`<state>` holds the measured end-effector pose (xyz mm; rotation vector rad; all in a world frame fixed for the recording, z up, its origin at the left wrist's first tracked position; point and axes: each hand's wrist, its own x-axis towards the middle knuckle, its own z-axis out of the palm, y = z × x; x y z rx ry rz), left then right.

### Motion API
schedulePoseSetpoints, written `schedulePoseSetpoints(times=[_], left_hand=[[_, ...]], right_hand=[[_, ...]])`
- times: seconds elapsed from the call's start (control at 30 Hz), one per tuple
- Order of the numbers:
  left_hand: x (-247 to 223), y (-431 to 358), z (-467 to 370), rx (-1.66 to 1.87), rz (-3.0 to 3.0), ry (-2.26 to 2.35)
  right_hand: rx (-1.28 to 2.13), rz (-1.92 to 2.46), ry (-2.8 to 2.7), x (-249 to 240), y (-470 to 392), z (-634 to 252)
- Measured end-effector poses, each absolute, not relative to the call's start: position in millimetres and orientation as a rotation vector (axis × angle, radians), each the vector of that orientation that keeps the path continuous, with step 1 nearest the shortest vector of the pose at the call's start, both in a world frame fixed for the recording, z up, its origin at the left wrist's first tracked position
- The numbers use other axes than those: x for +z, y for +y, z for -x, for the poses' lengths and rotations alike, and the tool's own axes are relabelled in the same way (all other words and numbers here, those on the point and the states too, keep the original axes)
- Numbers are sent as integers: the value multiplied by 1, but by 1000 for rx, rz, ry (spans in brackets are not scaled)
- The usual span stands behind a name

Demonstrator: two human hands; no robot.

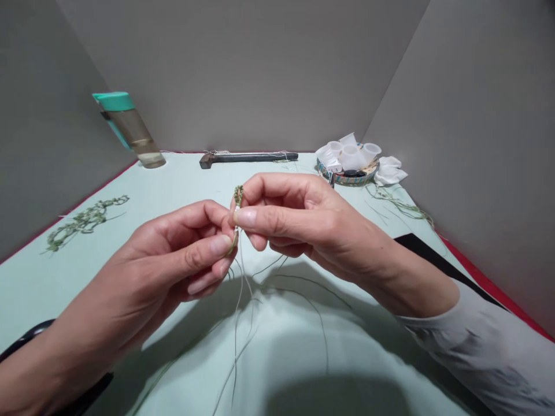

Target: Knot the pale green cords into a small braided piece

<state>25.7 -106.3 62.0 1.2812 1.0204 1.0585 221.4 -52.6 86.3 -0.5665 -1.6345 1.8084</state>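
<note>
Between my two hands is a small knotted cord piece (238, 195), green at its looped top with a white section below. My right hand (295, 214) pinches it at the white part between thumb and fingers. Just below and to the left, my left hand (186, 248) pinches the green cords at its lower end. Thin white and green cord ends (236, 341) hang beneath the hands toward the table. My fingers hide part of the knotting.
A tilted-looking water bottle (130, 130) with a green lid stands back left, above a heap of knotted green cord (87, 222). A dark bar (254, 157) lies at the back. Back right are a basket (347, 179) of plastic cups, crumpled tissue (390, 171) and loose green cords (403, 207).
</note>
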Motion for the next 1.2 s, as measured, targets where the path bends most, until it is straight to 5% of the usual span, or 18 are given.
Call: schedulePoseSetpoints(times=[0.93,1.2], left_hand=[[57,-114,-24,1409,-1440,1178],[50,-124,-21,1565,-1801,1562]], right_hand=[[1610,595,-1829,86,-51,-223],[1574,588,-1804,84,-53,-221]])
